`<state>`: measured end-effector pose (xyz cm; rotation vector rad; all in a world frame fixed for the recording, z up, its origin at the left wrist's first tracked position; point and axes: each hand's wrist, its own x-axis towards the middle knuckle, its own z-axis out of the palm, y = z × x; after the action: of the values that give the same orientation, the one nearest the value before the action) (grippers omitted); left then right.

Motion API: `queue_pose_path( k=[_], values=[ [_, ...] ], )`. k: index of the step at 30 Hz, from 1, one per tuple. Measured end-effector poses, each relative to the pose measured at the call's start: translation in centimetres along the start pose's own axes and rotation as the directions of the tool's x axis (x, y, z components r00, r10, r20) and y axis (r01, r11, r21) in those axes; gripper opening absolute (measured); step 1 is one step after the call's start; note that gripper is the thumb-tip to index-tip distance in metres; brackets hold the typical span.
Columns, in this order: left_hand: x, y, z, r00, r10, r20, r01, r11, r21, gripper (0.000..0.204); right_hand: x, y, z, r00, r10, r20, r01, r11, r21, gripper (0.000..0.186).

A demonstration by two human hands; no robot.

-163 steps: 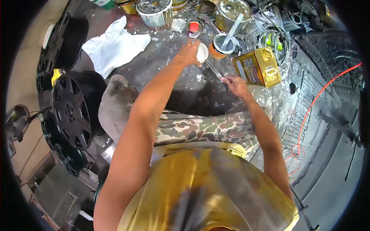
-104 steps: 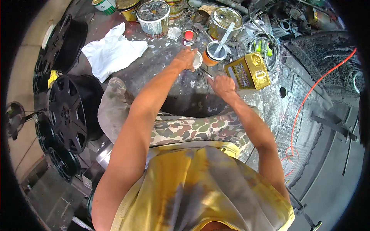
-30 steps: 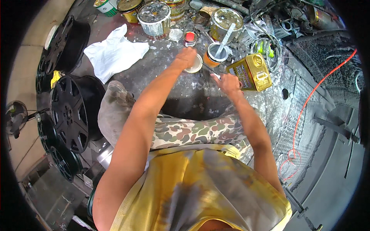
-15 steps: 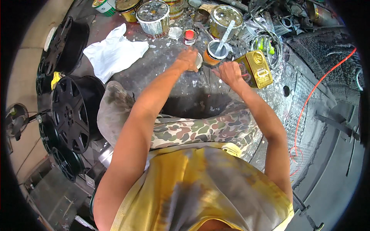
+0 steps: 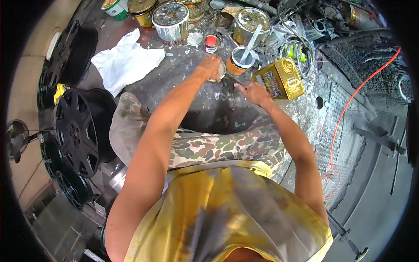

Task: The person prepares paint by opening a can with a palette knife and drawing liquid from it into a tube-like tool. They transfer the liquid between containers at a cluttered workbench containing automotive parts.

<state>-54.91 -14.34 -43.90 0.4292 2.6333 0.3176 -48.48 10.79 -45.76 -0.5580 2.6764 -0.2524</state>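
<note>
My left hand is closed on a small round tin with a pale top, its fingers over the left side. To the right, my right hand is curled, thumb toward the tin. A thin dark stick-like thing seems to run from it toward the tin, too fine to name. Between and beyond my hands stands an orange-labelled cup of grey paint with a flat stirring stick leaning in it. A gold rectangular can stands just beyond my right hand. A small red-topped jar sits beyond my left hand.
Paint-spattered buckets and a large lidded can line the back. A white plastic bag lies at left, near black wheel rims. Coiled wire lies at right, and a red hose curves down the right side.
My right hand has come nearer and slightly left, away from the gold can, whose label now shows more. My left hand stays on the round tin. The whole view has shifted slightly.
</note>
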Motion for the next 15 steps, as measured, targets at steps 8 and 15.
queue_pose_path(
  k=[8, 15],
  values=[
    [0.2, -0.5, -0.5, 1.0, 0.021, 0.016, -0.02, 0.999, -0.026, 0.094, -0.9, -3.5, -2.8, 0.973, 0.219, 0.067, -0.222, 0.974, 0.034, 0.088],
    [0.8, -0.7, -1.0, 0.997, 0.052, 0.063, -0.051, 0.998, -0.024, 0.089, -0.9, -3.2, -0.9, 0.974, 0.217, 0.058, -0.219, 0.975, 0.035, 0.094]
  ],
)
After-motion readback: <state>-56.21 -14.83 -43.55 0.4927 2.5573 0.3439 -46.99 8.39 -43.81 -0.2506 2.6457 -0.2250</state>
